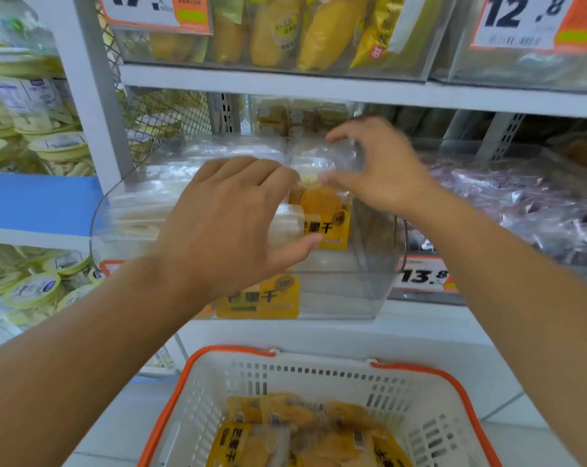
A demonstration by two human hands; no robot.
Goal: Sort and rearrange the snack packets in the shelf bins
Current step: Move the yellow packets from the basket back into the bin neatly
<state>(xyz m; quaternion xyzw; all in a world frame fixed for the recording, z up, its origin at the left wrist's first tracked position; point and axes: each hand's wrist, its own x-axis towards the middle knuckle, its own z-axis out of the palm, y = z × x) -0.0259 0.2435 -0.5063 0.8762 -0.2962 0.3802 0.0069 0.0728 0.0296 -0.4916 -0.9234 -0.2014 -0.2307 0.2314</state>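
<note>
Our left hand [231, 210] lay spread, fingers straight, over the clear packets [170, 197] stacked in the bin [335, 298], thumb reaching toward the yellow packet [322, 214]. Our right hand [379, 170] hovered just beside it, fingers loosely curved and apart, gripping nothing we could see. The yellow packet stood upright in the bin between our hands. We judged it light, soft and crinkly, its film slippery, the dried fruit inside bending rather than breaking; the sealed top edge seemed the best hold. Below stood a basket [430, 429] holding more yellow packets [305, 436]. A price tag [423, 274] hung right of the bin.
</note>
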